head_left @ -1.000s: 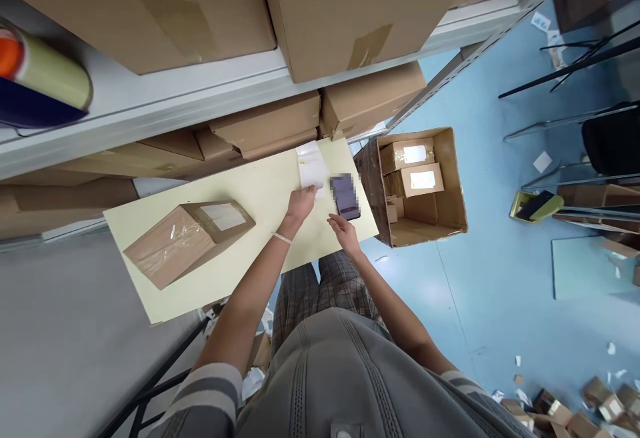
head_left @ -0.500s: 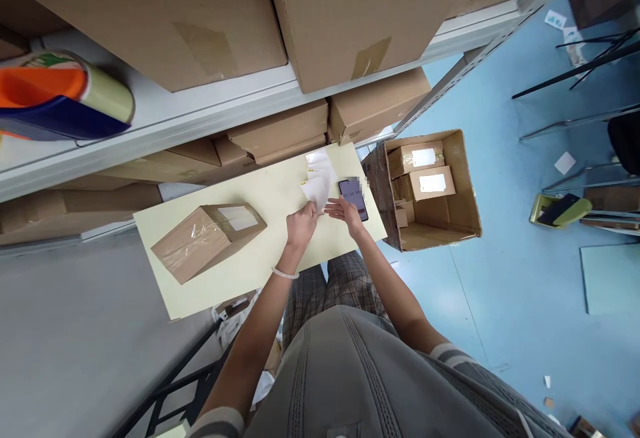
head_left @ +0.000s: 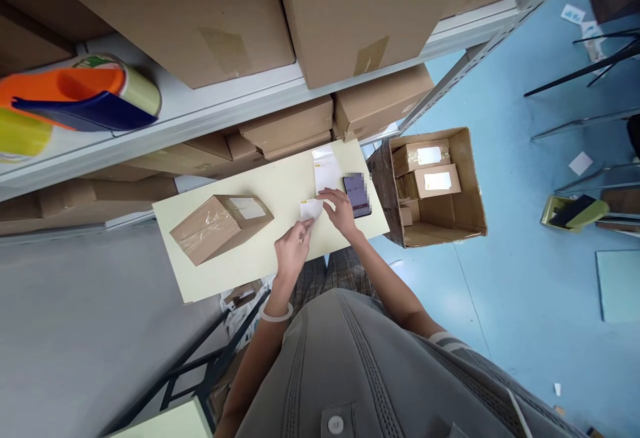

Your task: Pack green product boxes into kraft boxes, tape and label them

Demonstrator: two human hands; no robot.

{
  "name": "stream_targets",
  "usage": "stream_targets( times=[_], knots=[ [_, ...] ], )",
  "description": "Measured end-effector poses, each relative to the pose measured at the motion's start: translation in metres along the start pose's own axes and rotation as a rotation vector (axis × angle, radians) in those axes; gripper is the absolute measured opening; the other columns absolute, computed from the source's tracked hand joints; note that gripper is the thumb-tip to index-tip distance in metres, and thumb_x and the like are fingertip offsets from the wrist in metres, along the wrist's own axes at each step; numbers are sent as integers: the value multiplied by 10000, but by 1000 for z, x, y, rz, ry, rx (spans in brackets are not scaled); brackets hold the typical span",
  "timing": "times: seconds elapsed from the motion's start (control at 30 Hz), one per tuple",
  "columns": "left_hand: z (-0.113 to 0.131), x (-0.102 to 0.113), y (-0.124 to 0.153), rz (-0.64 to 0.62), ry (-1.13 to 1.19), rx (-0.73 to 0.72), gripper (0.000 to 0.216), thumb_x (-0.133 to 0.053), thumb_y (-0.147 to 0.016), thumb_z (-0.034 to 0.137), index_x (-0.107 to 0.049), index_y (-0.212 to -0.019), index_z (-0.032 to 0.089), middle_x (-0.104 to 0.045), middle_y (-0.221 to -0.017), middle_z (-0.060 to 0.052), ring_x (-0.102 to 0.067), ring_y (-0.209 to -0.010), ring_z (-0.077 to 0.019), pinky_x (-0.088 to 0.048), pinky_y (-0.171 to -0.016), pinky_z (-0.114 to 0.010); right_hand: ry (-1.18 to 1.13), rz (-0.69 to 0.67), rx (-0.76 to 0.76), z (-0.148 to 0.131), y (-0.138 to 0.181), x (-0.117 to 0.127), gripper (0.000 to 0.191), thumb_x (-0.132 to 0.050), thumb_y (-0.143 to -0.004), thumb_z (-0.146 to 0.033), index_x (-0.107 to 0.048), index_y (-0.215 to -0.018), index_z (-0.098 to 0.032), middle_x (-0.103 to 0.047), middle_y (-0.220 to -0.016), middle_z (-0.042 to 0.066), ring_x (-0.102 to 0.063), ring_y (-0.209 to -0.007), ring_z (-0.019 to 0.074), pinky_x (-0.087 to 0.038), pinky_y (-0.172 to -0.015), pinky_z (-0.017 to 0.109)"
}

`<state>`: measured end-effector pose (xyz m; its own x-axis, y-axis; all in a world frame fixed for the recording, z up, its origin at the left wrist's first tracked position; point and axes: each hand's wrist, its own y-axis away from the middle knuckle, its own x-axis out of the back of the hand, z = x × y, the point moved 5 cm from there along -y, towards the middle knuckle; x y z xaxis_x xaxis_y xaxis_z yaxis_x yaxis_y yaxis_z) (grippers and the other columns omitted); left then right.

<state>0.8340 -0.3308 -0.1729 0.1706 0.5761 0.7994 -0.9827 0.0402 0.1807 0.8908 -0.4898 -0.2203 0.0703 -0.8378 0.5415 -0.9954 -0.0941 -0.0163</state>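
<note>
A small white label (head_left: 311,209) with a yellow mark at its top edge is held over the table. My left hand (head_left: 293,249) pinches its lower edge between thumb and fingers. At its upper right corner my right hand (head_left: 341,213) has thumb and fingertips closed on it. Behind the hands, a strip of white labels (head_left: 327,170) lies on the pale yellow table (head_left: 280,185). A phone (head_left: 357,195) with a lit screen rests just right of the right hand. Left of the hands sits a taped cardboard box (head_left: 213,230) with a white label on one face.
On the floor right of the table stands a large open carton (head_left: 473,185) with several labelled boxes inside. A shelf (head_left: 225,108) with large boxes overhangs the table's back. An orange and blue tape dispenser (head_left: 100,101) is on that shelf. A tape dispenser (head_left: 570,213) lies on the floor.
The small label now appears apart from the strip, which lies flat behind. My left hand has drawn toward me and left; my right fingers have moved onto the label. The view has shifted slightly.
</note>
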Motion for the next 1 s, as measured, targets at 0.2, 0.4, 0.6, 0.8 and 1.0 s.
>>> stream_targets(
  times=[0.2, 0.4, 0.6, 0.8, 1.0],
  knots=[
    [-11, 12, -5, -204, 66, 147, 422, -601, -858, 319, -500, -1263, 257, -657, -1265, -70, -625, -1160, -224, -485, -925, -325, 155, -85, 38, -22, -2, -32, 306, -446, -928, -92, -713, -964, -236, -739, -951, 21, -636, -929, 178, -363, -1030, 353],
    [-3, 12, -15, -491, 28, 49, 769, -613, -819, 362, -290, -1478, 134, -468, -1457, -175, -488, -1315, -287, -438, -1014, -360, 321, -232, 105, -48, 10, -48, 260, -497, -903, -89, -703, -1013, -203, -722, -873, 54, -604, -890, 205, -376, -923, 335],
    [-1, 6, -16, -430, -175, 165, 574, -440, -837, 122, -364, -1405, 111, -585, -1286, -217, -614, -1129, -322, -498, -846, -400, 291, -260, 122, -59, 16, -46, 374, -472, -913, -84, -627, -1224, -221, -706, -839, 44, -598, -896, 198, -355, -973, 322],
    [1, -4, -13, -338, 4, 41, 584, -510, -777, 106, -371, -1343, 129, -543, -1269, -190, -556, -1176, -310, -515, -834, -406, 263, -272, 64, -63, 16, -46, 486, -495, -845, -36, -598, -1270, -247, -712, -1000, 48, -588, -969, 206, -343, -1020, 343],
    [-13, -12, -15, -183, 128, 2, 489, -454, -772, 53, -412, -1252, 136, -552, -1117, -149, -556, -1114, -285, -494, -877, -425, 247, -299, 49, -70, 15, -47, 542, -484, -822, -22, -554, -1311, -246, -709, -929, 36, -578, -972, 210, -337, -1015, 333]
  ],
)
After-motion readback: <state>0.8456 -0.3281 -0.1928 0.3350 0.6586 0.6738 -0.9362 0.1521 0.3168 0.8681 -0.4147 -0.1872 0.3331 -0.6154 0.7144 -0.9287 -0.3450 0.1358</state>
